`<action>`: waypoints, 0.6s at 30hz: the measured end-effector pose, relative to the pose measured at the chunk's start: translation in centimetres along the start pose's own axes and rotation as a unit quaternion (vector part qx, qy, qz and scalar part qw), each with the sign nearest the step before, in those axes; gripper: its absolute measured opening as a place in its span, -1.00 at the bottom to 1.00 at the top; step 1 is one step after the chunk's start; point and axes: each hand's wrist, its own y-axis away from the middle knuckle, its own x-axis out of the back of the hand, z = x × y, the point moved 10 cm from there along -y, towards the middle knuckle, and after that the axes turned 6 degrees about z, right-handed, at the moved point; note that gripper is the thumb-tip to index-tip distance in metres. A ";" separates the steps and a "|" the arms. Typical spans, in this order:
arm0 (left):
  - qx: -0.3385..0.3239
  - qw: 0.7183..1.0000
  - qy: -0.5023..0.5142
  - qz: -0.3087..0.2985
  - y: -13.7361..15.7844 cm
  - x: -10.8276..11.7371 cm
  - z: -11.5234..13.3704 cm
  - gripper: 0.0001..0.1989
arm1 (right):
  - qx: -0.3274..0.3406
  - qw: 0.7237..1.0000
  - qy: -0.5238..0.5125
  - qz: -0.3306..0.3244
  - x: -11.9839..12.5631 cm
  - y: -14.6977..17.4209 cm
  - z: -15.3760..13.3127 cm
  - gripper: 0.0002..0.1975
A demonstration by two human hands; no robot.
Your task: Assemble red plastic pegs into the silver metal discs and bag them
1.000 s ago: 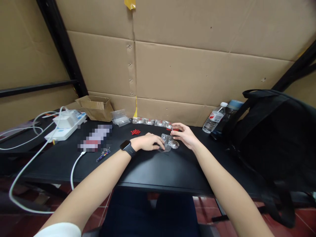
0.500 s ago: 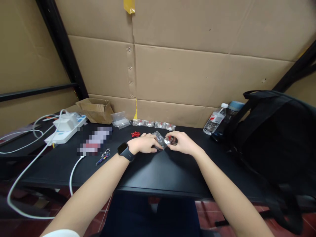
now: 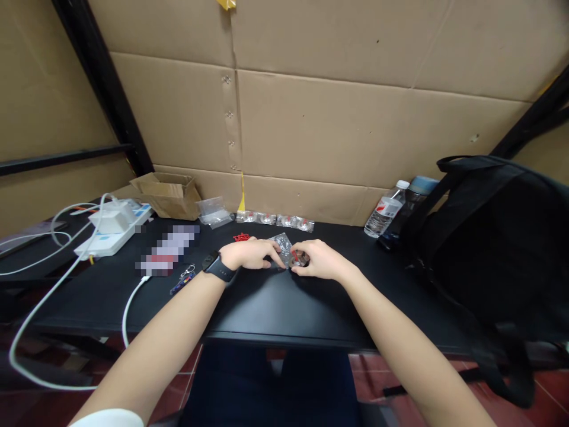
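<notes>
Black desk (image 3: pixel 284 305); disc (image 3: pixel 299 259) at clear bag (image 3: pixel 281 242)

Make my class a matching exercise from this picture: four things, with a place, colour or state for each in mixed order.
1. right hand
2. red cord
3. white-capped bottle
4. backpack

A. just beyond the left hand
B. black
C. fingers around a shiny round item
D. beside a blue-lidded bottle

Pairs: 1-C, 2-A, 3-D, 4-B
</notes>
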 end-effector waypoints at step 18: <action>0.003 1.000 0.002 -0.023 -0.1 -0.3 0.2 -0.49 | 0.004 0.994 -0.091 0.060 -1.9 -0.9 0.9 -0.78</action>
